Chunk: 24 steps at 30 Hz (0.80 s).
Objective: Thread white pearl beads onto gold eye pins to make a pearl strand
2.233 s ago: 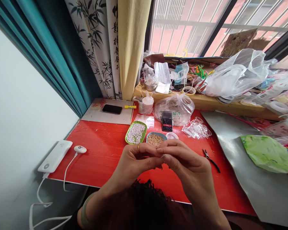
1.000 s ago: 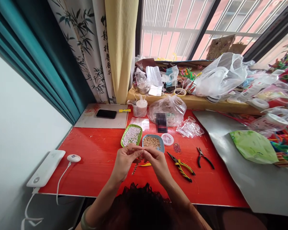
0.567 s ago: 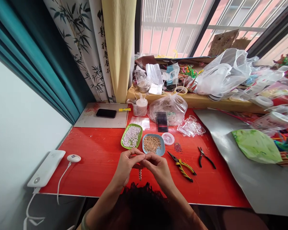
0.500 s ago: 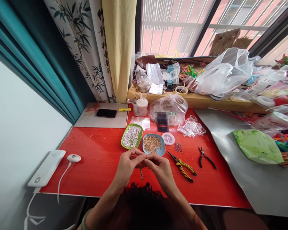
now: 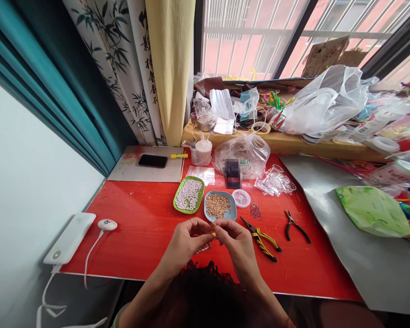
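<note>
My left hand [image 5: 187, 240] and my right hand [image 5: 237, 241] meet over the red table [image 5: 140, 228], fingertips pinched together on a short beaded strand [image 5: 203, 248] that hangs below them. A ring shows on a left finger. Just beyond the hands sit a green dish of white pearl beads [image 5: 188, 194] and a blue dish of small gold beads [image 5: 219, 206].
Yellow-handled pliers [image 5: 261, 237] and small black pliers [image 5: 296, 226] lie right of my hands. A thread spool [image 5: 241, 197], plastic bags [image 5: 242, 155], a phone [image 5: 152, 160] on a board, and a white power bank [image 5: 70, 238] with cable sit around. A grey sheet [image 5: 355, 246] covers the right.
My hands lowered away from the camera to just above the table; the pliers came into view. The beaded strand swung under my fingers and now hangs slanted by the left hand.
</note>
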Tool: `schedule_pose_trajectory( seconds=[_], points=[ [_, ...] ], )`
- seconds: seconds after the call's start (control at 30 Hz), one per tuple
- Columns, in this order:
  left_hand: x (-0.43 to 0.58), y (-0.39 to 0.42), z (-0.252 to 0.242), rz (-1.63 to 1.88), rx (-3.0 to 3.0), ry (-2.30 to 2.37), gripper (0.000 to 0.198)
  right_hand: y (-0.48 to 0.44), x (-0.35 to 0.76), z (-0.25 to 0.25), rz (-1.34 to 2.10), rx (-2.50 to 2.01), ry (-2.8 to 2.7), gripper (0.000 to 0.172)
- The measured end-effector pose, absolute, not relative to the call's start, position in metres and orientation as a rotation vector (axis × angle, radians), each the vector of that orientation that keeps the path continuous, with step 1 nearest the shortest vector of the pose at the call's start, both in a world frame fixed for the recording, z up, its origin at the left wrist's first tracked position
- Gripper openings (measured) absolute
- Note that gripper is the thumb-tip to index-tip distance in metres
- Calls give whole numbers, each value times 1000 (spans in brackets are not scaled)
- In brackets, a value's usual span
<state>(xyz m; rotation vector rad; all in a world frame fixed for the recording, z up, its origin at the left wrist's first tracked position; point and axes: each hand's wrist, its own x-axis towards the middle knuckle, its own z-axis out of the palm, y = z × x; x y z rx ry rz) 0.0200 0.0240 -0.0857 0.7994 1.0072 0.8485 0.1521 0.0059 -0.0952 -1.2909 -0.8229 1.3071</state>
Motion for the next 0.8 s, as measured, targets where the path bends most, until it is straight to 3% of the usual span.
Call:
schedule_pose_trajectory(
  seconds=[0.43, 0.8],
  points=[
    [11, 3, -79, 1012, 699, 1015, 17, -3, 146, -90, 1385, -1175, -773, 17],
    [15, 0, -71, 1081, 553, 1075, 17, -12, 156, -91, 1226, -1253, -951, 16]
  ],
)
